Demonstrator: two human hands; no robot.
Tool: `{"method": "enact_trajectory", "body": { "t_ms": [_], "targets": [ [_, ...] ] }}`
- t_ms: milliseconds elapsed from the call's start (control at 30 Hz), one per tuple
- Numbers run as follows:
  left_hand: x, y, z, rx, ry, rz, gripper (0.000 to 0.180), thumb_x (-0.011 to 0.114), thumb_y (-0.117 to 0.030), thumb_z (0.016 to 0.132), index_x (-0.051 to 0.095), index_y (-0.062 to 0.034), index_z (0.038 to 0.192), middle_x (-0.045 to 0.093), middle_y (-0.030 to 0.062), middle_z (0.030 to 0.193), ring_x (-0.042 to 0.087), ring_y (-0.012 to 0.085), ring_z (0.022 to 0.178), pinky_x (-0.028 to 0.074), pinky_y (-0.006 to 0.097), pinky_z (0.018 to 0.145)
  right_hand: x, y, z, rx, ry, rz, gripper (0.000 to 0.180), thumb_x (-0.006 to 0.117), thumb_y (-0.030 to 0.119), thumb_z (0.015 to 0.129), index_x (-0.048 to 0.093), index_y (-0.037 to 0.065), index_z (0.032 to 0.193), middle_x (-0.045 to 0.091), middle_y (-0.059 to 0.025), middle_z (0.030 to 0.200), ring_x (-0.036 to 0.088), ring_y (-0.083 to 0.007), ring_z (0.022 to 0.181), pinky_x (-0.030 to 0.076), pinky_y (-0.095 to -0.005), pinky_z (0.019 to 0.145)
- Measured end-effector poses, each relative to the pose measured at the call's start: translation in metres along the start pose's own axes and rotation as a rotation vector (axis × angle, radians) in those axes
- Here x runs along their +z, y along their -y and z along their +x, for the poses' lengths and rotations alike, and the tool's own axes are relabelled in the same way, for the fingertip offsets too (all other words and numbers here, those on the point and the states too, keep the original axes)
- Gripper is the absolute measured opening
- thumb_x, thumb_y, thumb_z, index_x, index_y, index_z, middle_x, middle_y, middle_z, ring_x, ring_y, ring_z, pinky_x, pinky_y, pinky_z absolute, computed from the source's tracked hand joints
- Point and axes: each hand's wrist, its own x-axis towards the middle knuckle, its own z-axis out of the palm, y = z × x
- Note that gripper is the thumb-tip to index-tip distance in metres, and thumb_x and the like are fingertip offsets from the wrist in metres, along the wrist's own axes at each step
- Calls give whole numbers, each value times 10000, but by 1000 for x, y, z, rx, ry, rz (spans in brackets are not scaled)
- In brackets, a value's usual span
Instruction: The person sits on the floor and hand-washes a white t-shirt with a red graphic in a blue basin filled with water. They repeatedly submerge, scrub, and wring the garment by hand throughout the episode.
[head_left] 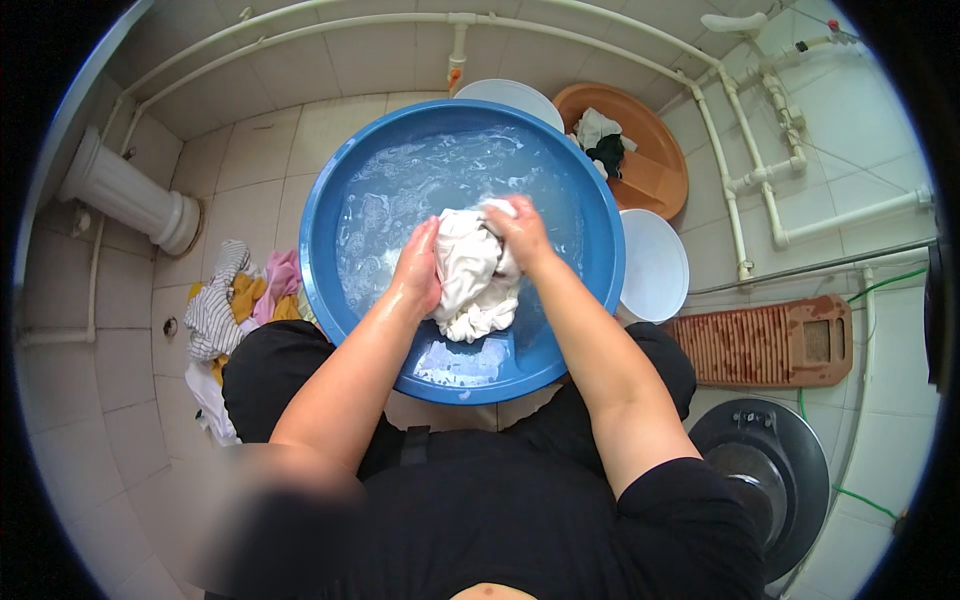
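Observation:
A large round blue basin (312, 215) filled with cloudy, sudsy water stands between my knees. Bunched over its near half is a wet white cloth (466, 262), maybe a garment; its folds hide what kind. My left hand (420, 265) presses against the cloth's left side, palm inward. At the upper right of the bundle, my right hand (518, 230) has its fingers closed round a fold. The cloth's lower end hangs toward the basin's sloped near ledge (450, 362).
Left of the basin lie clothes (232, 300), striped, yellow and pink. A brown basin (655, 180) with cloths, a white bucket (655, 265), a brown washboard (760, 340) and a dark basin (800, 480) line the right. White pipes (380, 20) run along the walls.

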Motion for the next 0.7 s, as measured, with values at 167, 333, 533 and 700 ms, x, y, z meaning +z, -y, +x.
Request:
{"method": "enact_trajectory", "body": {
  "t_ms": [167,333,533,700],
  "targets": [
    [-9,-14,1,-54,-158,61,336,411,-363,911,415,-99,1119,539,100,1033,549,228,952,464,406,823,63,74,-53,-653,26,-661,264,658,162,600,583,60,833,574,-77,955,548,-281,891,460,-350,749],
    [-59,18,19,-16,504,-275,376,387,-387,900,507,-90,1098,574,87,1032,558,241,964,434,389,871,90,88,-87,-841,247,-755,216,651,257,607,563,119,747,586,-70,834,589,-233,785,469,-337,656],
    [21,11,-19,-46,-150,299,269,430,-287,892,536,-63,997,581,80,919,575,193,825,477,328,730,36,48,-39,-78,-151,-498,241,657,317,676,591,91,727,595,-131,671,588,-306,638,469,-372,586],
    [-1,2,-21,-102,-143,79,278,426,-310,873,541,-75,968,588,82,894,577,203,826,478,324,744,85,78,-84,-668,110,-628,207,646,321,707,596,121,723,587,-105,633,590,-293,616,464,-368,569]
  ]
}}
